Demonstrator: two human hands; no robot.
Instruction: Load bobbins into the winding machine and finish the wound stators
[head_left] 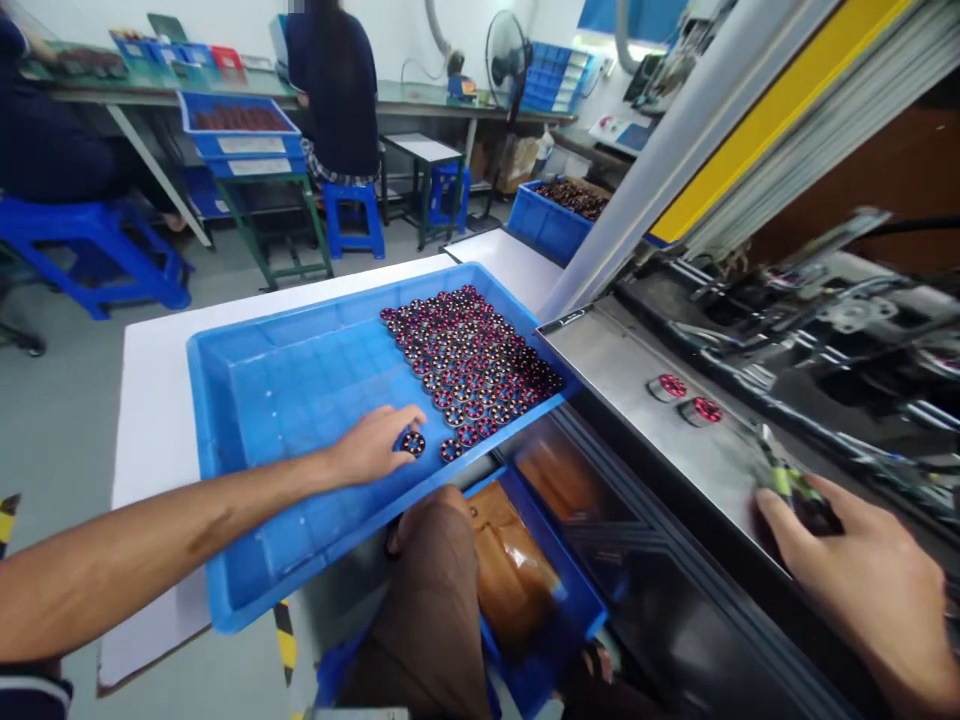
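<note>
My left hand (pixel 371 445) is over the large blue tray (pixel 300 365), its thumb and fingers closed around a small round motor stator (pixel 412 444). Right of it, many similar stators (pixel 457 370) with dark and red rings stand in close rows and fill the tray's right part. My right hand (pixel 855 560) is wrapped around a pair of pliers or cutters (pixel 782 480) with yellow-green handles, the metal tip pointing up and away. Just left of that tip, two red-topped stators (pixel 686 398) sit side by side on the machine's metal shelf (pixel 619 370).
A machine with rods and clamps (pixel 847 310) lies along the right, behind a grey post (pixel 675 140). Below the shelf, a blue bin (pixel 540 640) holds brown wrapped material. Two people sit at a far bench near a fan (pixel 506 50) and blue stools (pixel 354 215).
</note>
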